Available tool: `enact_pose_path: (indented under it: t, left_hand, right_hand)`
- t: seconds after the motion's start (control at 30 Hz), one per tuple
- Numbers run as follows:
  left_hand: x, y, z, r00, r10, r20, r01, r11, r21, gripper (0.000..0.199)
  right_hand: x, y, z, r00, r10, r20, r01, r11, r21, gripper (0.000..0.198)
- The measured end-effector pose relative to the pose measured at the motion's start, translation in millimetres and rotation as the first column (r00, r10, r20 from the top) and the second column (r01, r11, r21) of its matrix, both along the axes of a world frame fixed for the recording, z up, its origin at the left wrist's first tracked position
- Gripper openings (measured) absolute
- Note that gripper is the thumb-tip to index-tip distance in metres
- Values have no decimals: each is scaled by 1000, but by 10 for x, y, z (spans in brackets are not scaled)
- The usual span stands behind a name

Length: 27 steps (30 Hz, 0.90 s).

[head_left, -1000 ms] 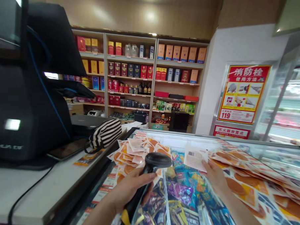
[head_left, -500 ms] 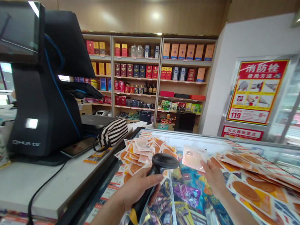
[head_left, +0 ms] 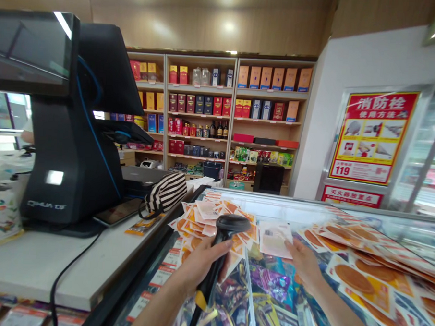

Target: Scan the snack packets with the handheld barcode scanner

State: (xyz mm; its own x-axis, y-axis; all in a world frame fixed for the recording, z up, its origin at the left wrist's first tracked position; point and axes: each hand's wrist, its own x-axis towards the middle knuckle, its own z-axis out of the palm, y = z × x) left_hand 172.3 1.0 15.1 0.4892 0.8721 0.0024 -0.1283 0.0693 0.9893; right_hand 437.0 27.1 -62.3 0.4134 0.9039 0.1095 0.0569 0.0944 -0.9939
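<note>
My left hand (head_left: 208,258) is wrapped round the handle of a black barcode scanner (head_left: 232,224) with a yellow patch low on its grip. Pinched at its right edge by my right hand (head_left: 303,263) is a flat white packet (head_left: 274,238), its pale back facing up. The scanner's head is just left of the packet, apart from it. Behind and left of the scanner lies a pile of orange-and-white packets (head_left: 196,220). More such packets (head_left: 364,280), showing round brown biscuits or cakes, are spread to the right of my right hand.
Under the packets is a glass-topped freezer (head_left: 273,211) full of colourful wrapped goods (head_left: 270,280). On the left counter (head_left: 36,265) stand a black cash register (head_left: 69,175), a phone (head_left: 118,211) and a striped pouch (head_left: 166,192). Shelves of boxes (head_left: 198,104) line the back.
The white packet has moved slightly left in my right hand and lost its pink tint. The scanner in my left hand has shifted a little left. The whole view has shifted slightly.
</note>
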Motion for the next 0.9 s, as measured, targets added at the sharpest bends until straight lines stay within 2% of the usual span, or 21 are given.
enact_pose_path:
  t: [0.1,0.2,0.3,0.43,0.57,0.73,0.9]
  left_hand:
    - [136,-29,-15,994,35,100,-37,999,22,26]
    - [378,-63,-41,981,82,174,-74,996,-50,25]
    - [650,-38,-104,977,59,207,-42,995,-87,29]
    - [901,59,-221,966,110,235,-84,989,-119,25]
    - [1034,94,-290,961,134,241,-102,985,-142,25]
    - [1128,63,-248,961,78,267,-50,993,-109,30]
    - [1131,42,-169,947,126,297,-117,992,-47,33]
  right_hand:
    - [-136,-72,57,997,72,-35,-70,996,58,33]
    - [-290,-134,110,981,156,-118,-143,984,111,36]
    - [-376,-162,113,963,188,-193,-163,977,138,35]
    - [-323,-176,88,939,166,-303,-111,975,190,32]
    - [-196,-208,86,921,178,-347,-111,973,204,31]
    - [-54,-211,54,941,118,-317,-74,986,148,25]
    - [-104,-185,52,964,56,-259,-22,991,135,23]
